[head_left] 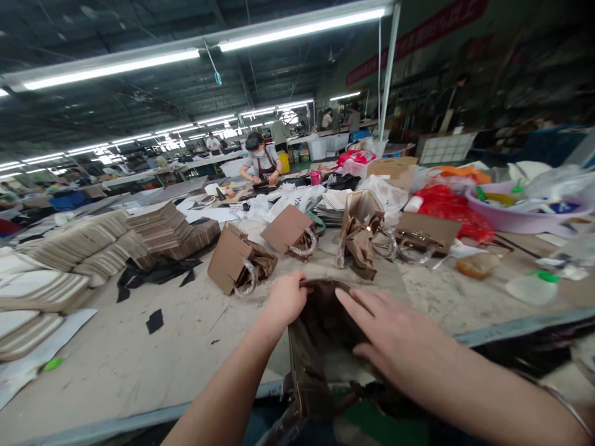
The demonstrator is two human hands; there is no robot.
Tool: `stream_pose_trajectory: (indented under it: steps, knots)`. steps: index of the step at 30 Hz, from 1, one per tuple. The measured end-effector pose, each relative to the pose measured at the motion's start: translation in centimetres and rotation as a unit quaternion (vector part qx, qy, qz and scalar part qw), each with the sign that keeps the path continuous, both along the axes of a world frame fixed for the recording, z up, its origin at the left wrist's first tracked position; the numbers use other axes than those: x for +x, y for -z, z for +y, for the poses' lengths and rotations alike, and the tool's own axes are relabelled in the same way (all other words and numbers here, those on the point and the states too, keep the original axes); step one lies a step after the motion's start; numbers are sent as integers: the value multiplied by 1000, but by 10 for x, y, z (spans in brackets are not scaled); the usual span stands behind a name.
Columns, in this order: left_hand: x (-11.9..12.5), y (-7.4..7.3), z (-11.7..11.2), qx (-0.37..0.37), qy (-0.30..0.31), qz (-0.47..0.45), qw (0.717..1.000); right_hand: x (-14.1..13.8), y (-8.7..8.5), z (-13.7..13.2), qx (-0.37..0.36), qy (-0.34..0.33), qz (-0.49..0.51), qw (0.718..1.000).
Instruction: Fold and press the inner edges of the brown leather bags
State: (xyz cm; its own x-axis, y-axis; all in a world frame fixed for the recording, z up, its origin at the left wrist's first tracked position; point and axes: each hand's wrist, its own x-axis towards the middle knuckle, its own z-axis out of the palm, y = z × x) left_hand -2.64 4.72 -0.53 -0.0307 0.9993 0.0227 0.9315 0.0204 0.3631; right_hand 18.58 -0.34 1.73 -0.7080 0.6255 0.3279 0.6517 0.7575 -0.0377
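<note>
Head view: a worktop (186, 350) crowded with bags, panels and scraps, one bag in the hands.
Held bag: dark brown bag (302, 375), at the worktop's near edge in front of the person, its lower part past that edge; mouth open towards the camera.
Left hand: left hand (289, 297), grip pinching the bag's rim at its far left corner.
Right hand: right hand (395, 337), at the right side of the mouth, fingers extended, thumb apart from them; whether the grip closes on the bag's wall cannot be told.
Standing bags: four, beyond the hands, namely a leftmost bag (226, 259), a second bag (284, 230), a third bag (356, 214) and a rightmost bag (439, 230); clear wrap shows on their handles.
Panels: brown stack (155, 226) and pale stack (44, 288), left.
Scraps: black strips (155, 272) beside the brown stack.
Right side: lilac basin (515, 224), red plastic bag (446, 214), bottle with a green cap (534, 288).
Progress: the held bag has its shape and an open mouth, so its making seems well advanced; handling of the mouth looks to be in hand, not complete. The four others appear assembled; whether they await the same handling cannot be told.
Hidden: the bag's right wall, behind the right hand; its inside is too dark to read.
Cut off: both forearms, by the lower part of the frame.
Hard to make out: the bag's base and hardware, dim and blurred; the far co-worker's (269, 164) work, too small.
</note>
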Motion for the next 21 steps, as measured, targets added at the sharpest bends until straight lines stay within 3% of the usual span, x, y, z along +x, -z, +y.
stream_pose_trajectory:
  steps: [2,4,7,8,14,21]
  knots:
    - [5,-2,-3,-2,17,8,1000,-3,6,-24,-26,-22,56,998]
    - [10,-2,-10,1,37,1,999,-10,16,-27,-50,-17,131,990]
    - [17,-1,-29,7,72,-11,997,-16,33,-1,-46,31,244,968]
    - [17,0,-35,8,81,-10,997,-15,39,12,-47,20,262,964]
    - [18,-1,-50,-1,90,-20,996,2,55,57,-18,-154,244,957]
    - [28,-5,-41,-15,61,-23,998,1,64,77,-3,-213,248,945]
